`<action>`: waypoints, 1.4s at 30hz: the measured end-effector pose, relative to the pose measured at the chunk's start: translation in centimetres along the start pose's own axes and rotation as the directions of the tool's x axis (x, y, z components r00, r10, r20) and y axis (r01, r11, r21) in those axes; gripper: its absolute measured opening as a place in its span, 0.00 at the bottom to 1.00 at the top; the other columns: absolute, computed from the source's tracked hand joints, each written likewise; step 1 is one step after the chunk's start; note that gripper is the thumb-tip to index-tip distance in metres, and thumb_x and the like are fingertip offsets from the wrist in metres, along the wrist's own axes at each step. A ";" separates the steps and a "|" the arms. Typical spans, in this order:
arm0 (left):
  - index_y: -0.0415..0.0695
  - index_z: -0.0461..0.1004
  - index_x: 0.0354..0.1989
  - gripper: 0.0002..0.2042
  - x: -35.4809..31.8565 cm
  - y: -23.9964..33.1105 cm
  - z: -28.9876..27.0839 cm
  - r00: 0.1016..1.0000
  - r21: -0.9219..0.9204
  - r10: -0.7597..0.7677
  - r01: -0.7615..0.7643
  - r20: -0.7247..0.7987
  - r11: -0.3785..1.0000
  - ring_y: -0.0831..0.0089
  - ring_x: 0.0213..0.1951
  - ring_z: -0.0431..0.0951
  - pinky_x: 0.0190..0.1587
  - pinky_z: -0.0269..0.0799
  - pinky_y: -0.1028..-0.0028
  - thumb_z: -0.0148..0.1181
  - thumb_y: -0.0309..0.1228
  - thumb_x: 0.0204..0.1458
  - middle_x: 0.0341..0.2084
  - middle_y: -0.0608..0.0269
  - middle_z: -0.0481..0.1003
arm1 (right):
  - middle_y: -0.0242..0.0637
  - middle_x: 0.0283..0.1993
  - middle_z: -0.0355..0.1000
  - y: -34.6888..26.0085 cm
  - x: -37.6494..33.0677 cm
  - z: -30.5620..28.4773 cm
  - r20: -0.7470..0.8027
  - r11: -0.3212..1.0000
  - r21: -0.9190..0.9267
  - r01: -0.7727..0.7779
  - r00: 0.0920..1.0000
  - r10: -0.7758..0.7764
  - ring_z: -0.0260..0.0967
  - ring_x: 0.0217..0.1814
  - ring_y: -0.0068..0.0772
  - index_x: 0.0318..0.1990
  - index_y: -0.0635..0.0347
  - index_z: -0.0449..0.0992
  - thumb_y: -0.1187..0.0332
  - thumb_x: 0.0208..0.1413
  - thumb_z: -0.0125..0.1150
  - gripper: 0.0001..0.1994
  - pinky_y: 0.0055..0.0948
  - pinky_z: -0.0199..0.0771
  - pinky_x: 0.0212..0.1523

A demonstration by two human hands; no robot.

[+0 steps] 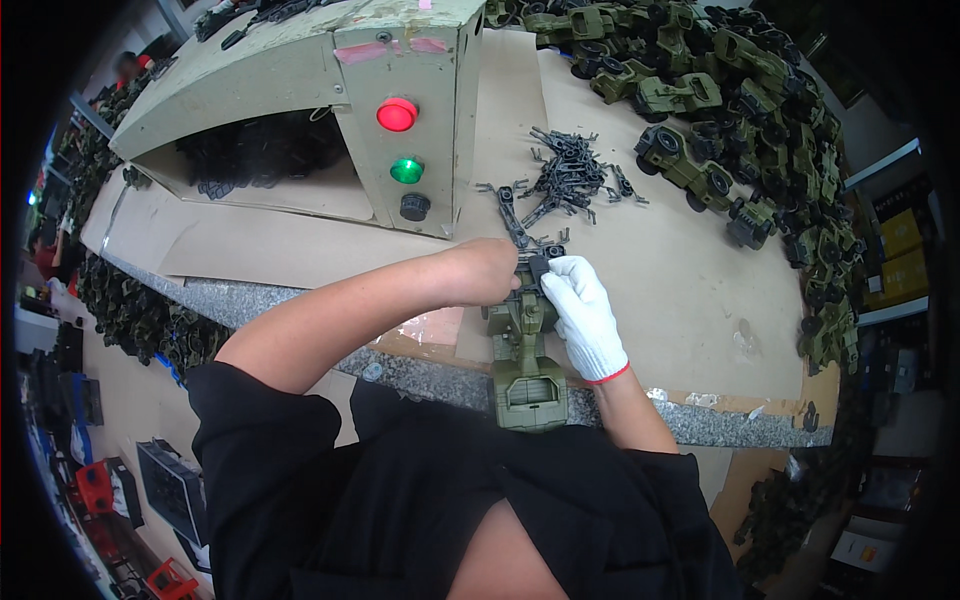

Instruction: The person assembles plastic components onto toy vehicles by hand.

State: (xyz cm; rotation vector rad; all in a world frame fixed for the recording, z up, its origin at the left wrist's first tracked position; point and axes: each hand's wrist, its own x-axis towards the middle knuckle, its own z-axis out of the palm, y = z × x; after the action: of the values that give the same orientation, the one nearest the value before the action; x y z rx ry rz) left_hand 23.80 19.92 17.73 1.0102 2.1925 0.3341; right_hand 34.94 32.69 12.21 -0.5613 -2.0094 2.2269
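Observation:
An olive green toy truck body (527, 365) stands on end at the table's front edge, against my lap. My bare left hand (487, 270) grips its upper end from the left. My right hand (583, 312), in a white glove with a red cuff, holds the top from the right and pinches a small black plastic part (540, 264) against the truck. Both hands meet over the top of the toy, hiding its front.
A heap of black plastic parts (568, 178) lies just beyond my hands. Several finished green toy trucks (745, 110) crowd the far right. A beige machine housing (400, 120) with red and green buttons stands at the left. Brown cardboard (690, 300) covers the granite table.

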 end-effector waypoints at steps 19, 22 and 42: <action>0.36 0.51 0.59 0.42 -2.6 -0.2 2.7 0.888 0.255 0.288 -0.204 -0.358 0.945 0.53 0.41 0.67 0.45 0.66 0.65 0.61 0.37 0.32 0.37 0.48 0.63 | 0.29 0.18 0.66 -2.6 6.3 -4.0 0.029 0.770 -0.563 0.302 0.937 -0.347 0.58 0.14 0.18 0.35 0.60 0.75 0.61 0.52 0.53 0.12 0.20 0.59 0.16; 0.44 0.53 0.60 0.41 -3.4 -0.4 2.1 0.875 0.330 0.444 -0.368 -0.193 0.869 0.55 0.41 0.67 0.45 0.66 0.66 0.61 0.32 0.30 0.37 0.52 0.63 | 0.45 0.31 0.73 -4.4 8.2 -2.0 0.166 0.485 -0.826 0.288 0.946 -0.279 0.71 0.36 0.44 0.33 0.61 0.75 0.58 0.47 0.53 0.15 0.38 0.68 0.39; 0.45 0.63 0.52 0.37 -6.7 -5.9 5.1 0.775 0.087 0.460 -0.472 -0.433 0.877 0.59 0.47 0.66 0.51 0.61 0.65 0.68 0.35 0.26 0.43 0.55 0.67 | 0.37 0.28 0.73 -7.6 1.6 -3.4 0.186 0.926 -0.316 0.204 0.971 -0.150 0.71 0.25 0.23 0.38 0.62 0.69 0.66 0.54 0.52 0.09 0.22 0.70 0.23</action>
State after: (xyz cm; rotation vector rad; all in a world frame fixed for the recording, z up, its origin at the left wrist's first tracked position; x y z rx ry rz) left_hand 27.01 10.76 14.35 1.5943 2.2833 0.8998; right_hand 33.27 37.34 19.03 -0.2159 -2.4313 1.8921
